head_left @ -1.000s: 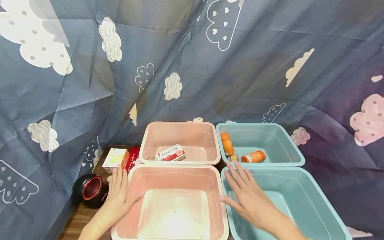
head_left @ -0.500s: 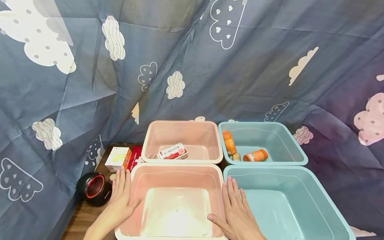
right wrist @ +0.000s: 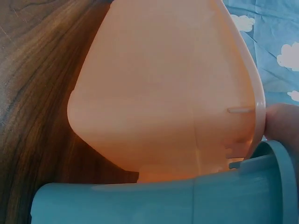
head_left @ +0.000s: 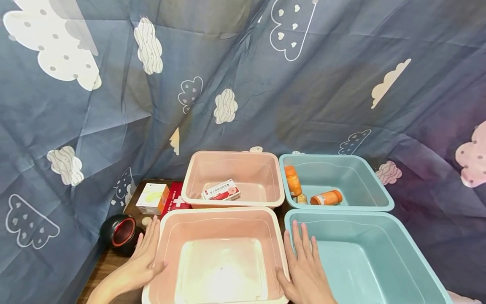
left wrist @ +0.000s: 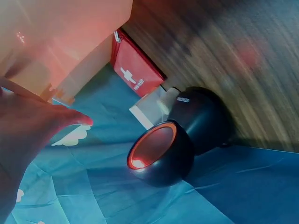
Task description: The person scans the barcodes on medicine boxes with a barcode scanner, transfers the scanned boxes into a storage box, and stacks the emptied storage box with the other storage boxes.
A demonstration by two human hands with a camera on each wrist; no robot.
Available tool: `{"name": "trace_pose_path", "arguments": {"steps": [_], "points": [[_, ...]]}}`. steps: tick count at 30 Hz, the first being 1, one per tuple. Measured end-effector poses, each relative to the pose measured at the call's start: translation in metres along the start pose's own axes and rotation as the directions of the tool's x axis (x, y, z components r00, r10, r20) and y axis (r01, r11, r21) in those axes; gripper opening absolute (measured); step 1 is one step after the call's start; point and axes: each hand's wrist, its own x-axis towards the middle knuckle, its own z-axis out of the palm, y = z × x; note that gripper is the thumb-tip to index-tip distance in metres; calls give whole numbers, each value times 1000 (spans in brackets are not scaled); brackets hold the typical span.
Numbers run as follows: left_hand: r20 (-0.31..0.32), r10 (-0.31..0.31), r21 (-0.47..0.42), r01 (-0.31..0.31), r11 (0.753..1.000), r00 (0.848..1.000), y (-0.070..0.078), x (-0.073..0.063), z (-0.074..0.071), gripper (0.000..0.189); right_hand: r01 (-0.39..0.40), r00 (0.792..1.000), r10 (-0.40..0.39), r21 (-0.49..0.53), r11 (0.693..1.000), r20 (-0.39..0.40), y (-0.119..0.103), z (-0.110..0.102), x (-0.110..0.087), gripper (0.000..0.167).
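The near pink bin [head_left: 220, 228] stands between my hands, a bright patch of light on its floor. At its left rim is my left hand [head_left: 140, 261], fingers straight along the outside and thumb reaching over the rim. My right hand [head_left: 303, 270] lies over the gap between this bin and the near blue bin [head_left: 353, 223]. Its fingers are straight and spread, the thumb at the pink rim. In the right wrist view, part of that hand [right wrist: 282, 121] is right at the rim. Neither hand has its fingers curled round anything.
Behind stand a pink bin [head_left: 239, 157] holding a medicine box [head_left: 221, 191] and a blue bin [head_left: 349, 169] holding several orange bottles [head_left: 326, 197]. At left are a white-and-orange box [head_left: 152, 198], a red first-aid pouch [head_left: 176, 200] and a black round device [head_left: 117, 230].
My right hand has moved left to the pink bin's right rim. The near pink bin has shifted slightly left, and the gap to the near blue bin has widened.
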Motion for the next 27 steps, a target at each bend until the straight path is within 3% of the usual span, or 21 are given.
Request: {"name": "trace_pose_path", "arguments": {"steps": [7,15,21,24,27], "points": [[15,-21,-58,22,998,1000,2,-3,-4,104,-18,1000,18,39,999,-3,6,-7,5,78],[68,-183,-187,193,963,981,7,-7,-11,102,12,1000,-11,64,998,-26,7,-14,11,58],[35,-148,-173,152,973,988,11,-13,-19,100,68,996,-62,110,992,-56,6,-25,19,51],[13,-151,-147,151,977,988,23,-13,-30,97,107,991,-91,162,981,-99,8,-39,26,54],[-12,-145,-78,144,987,989,42,-8,-51,95,139,985,-111,222,965,-134,12,-60,35,59]]}}
